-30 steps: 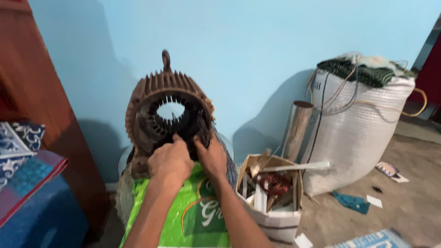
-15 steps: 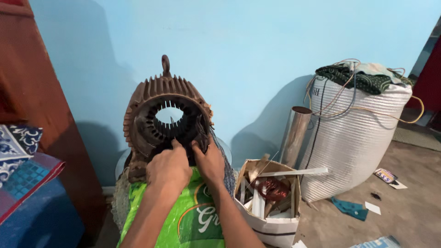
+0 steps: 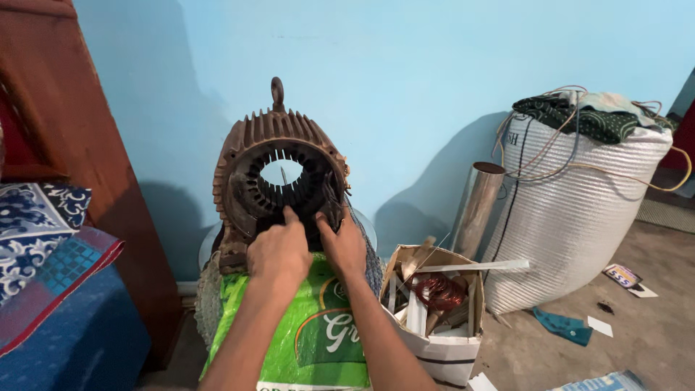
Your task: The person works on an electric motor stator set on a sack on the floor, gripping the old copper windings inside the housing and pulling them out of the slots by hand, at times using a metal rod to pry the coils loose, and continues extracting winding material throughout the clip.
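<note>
As the ribbed motor housing [image 3: 279,174] rests upright, left hand [image 3: 279,253] and right hand [image 3: 344,246], side by side, press fingertips into its bore at 6 o'clock.

rust brown against sky blue

the stator [image 3: 279,177] shows rusty brown on its fins, near black inside the slotted bore. behind it the wall [image 3: 405,65] is flat pale blue. under the stator, a sack [image 3: 318,326] in bright green with white lettering and an orange curve. on the near side, the cloth [image 3: 43,239] is navy and white in a floral print, next to teal checks and a red border. the door [image 3: 79,145] is reddish brown. the box [image 3: 441,347] is white, with a copper-red coil [image 3: 438,289] in it. the pipe [image 3: 478,206] is silver grey. the big bag [image 3: 579,210] is white and ribbed, topped with dark green patterned fabric [image 3: 579,116].
</note>
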A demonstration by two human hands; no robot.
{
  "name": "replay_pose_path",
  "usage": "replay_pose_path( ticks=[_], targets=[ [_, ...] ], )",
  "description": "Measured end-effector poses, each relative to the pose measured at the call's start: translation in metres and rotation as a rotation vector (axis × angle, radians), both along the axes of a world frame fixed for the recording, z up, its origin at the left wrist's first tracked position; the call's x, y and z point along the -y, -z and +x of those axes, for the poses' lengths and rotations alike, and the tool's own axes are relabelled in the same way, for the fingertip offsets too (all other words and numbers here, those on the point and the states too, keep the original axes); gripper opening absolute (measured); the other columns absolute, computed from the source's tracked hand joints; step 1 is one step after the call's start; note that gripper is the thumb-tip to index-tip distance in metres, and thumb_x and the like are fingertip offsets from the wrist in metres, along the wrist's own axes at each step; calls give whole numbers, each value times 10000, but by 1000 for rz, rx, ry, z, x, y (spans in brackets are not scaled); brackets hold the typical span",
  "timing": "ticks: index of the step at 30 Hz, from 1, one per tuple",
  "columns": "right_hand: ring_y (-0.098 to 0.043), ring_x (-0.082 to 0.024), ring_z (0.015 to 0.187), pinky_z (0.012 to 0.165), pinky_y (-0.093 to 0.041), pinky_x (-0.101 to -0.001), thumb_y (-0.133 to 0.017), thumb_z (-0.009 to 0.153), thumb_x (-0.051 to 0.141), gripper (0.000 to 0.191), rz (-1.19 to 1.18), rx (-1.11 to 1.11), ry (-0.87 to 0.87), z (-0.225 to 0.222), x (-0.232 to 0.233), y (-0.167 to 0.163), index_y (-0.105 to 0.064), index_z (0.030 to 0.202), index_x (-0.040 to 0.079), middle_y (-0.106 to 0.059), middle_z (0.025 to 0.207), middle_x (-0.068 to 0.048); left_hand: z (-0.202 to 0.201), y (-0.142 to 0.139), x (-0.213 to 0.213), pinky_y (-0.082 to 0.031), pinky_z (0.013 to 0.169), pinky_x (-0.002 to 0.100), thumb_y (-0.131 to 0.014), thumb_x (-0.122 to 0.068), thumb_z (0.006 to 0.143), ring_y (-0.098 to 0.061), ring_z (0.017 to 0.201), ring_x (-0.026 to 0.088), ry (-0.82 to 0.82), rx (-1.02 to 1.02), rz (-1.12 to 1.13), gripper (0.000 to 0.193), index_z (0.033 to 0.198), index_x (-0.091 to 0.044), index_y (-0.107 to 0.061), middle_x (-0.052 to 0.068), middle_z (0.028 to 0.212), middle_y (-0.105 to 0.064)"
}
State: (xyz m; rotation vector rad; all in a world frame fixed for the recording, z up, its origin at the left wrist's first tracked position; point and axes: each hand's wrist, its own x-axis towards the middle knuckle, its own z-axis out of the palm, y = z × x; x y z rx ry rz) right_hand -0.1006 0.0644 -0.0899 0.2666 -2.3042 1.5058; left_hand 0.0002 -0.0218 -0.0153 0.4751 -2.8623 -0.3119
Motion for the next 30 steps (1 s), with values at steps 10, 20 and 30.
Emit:
replay_pose_path(
  ticks=[10, 20, 30],
  targets=[
    [-661, -430, 1113, 924, -498, -521, -621, 864, 503, 611, -27, 8, -30, -13, 10, 4, -568, 1379, 178, -732, 1165, -183, -31, 14, 10, -569, 931, 463, -706, -183, 887, -692, 1131, 359, -37, 19, 9, 844, 1595, -20, -274, 208, 1222, -696],
    [-660, -441, 1090, 919, -498, -522, -619, 877, 508, 584, -46, -31, -36, -4, 9, 2, -595, 1330, 141, -736, 1140, -196, 7, 3, -10, -582, 917, 451, -645, -123, 920, -709, 1125, 346, 40, 157, -72, 775, 1576, 48, -269, 213, 1227, -695],
    [-659, -441, 1095, 910, -500, -517, -624, 866, 496, 625, -72, -83, -47, 0, 3, 4, -563, 1384, 151, -727, 1153, -198, -9, 14, -8, -580, 899, 451, -618, -124, 954, -707, 1120, 346, 65, -26, -159, 583, 1457, 98, -423, 225, 1220, -708]
  ],
)
